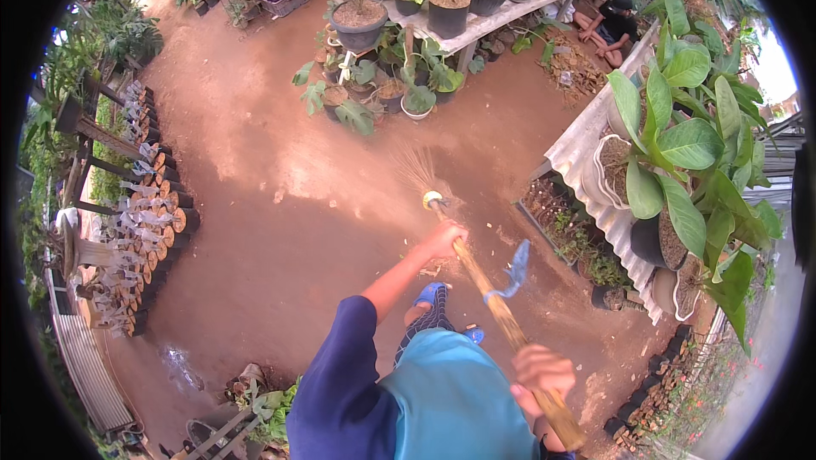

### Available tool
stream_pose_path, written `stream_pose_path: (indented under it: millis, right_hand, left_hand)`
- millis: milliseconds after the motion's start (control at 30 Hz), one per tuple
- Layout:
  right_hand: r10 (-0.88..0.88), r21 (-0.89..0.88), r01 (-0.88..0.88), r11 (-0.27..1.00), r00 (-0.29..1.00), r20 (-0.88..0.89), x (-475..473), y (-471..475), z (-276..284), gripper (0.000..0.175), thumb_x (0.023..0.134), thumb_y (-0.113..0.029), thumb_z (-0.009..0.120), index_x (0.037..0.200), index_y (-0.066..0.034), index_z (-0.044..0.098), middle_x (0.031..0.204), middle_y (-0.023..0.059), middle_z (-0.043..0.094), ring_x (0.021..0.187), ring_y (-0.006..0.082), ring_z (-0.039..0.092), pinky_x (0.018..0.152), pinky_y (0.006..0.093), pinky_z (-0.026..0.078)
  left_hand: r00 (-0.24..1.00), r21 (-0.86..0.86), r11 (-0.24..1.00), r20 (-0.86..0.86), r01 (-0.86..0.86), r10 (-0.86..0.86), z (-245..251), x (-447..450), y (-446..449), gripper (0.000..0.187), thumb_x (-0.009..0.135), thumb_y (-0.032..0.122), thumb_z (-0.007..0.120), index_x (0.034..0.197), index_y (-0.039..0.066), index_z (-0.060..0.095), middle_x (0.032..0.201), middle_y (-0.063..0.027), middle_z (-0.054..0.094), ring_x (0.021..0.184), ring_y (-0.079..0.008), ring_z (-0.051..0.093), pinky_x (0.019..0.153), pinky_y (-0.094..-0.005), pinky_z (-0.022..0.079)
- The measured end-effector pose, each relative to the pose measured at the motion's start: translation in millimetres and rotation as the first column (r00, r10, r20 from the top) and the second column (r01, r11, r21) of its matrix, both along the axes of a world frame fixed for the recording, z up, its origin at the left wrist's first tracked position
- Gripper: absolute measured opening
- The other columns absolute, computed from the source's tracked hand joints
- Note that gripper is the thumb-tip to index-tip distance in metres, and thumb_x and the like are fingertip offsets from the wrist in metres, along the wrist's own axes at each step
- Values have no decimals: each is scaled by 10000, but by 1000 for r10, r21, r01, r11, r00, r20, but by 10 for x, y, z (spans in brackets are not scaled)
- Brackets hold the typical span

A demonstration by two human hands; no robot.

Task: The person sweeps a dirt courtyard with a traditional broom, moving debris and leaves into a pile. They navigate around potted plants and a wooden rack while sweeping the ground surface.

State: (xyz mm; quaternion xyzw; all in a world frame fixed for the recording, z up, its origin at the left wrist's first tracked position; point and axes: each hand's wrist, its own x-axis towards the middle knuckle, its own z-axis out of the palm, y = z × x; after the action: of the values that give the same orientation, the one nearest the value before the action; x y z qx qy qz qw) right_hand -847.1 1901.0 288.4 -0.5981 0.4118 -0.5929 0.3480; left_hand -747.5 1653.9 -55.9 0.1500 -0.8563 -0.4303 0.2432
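Note:
A long-handled stick broom slants across the ground before me, its wooden handle (494, 297) running down to the right. My left hand (448, 238) grips the handle low, just above the pale yellow binding (432, 197). Near the top end, my right hand (543, 376) is closed around the same handle. The thin bristles (414, 165) fan out over the bare brown soil (306, 250) and look blurred. A blue cloth strip (515, 272) is tied around the handle between my hands and hangs off to the right.
Potted plants crowd a bench (456, 39) ahead. At right, large leafy pots stand on a corrugated sheet (590, 195). Rows of black planting bags (169, 205) line the left. A seated person (609, 27) is at the far right, beside dry leaves (574, 68). Greenery (274, 406) grows behind me.

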Motion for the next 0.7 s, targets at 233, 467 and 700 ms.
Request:
stream_pose_path:
  millis: [233, 467, 700]
  right_hand:
    - [-26, 291, 41, 956, 998, -54, 8, 35, -120, 206, 632, 26, 709, 556, -25, 524, 524, 71, 529, 495, 225, 542, 596, 382, 462]
    - [38, -55, -36, 998, 999, 22, -177, 496, 707, 248, 659, 4, 718, 534, -30, 506, 462, 61, 510, 368, 198, 488, 424, 307, 434]
    - [178, -265, -179, 947, 984, -28, -178, 390, 703, 211, 678, -5, 735, 565, -30, 558, 531, 65, 559, 439, 198, 545, 482, 333, 483]
  left_hand:
    - [937, 125, 962, 225, 243, -266, -994, -83, 617, 392, 531, 307, 862, 837, 164, 663, 838, -69, 658, 865, -304, 631, 793, -428, 471]
    - [914, 292, 909, 191, 296, -359, 333, -449, 1555, 317, 534, 260, 815, 710, 111, 597, 690, -62, 619, 747, -308, 622, 723, -445, 430]
    - [982, 240, 959, 80, 149, -173, 971, -117, 698, 219, 538, 186, 728, 620, 123, 535, 591, -69, 556, 650, -303, 592, 712, -411, 415]
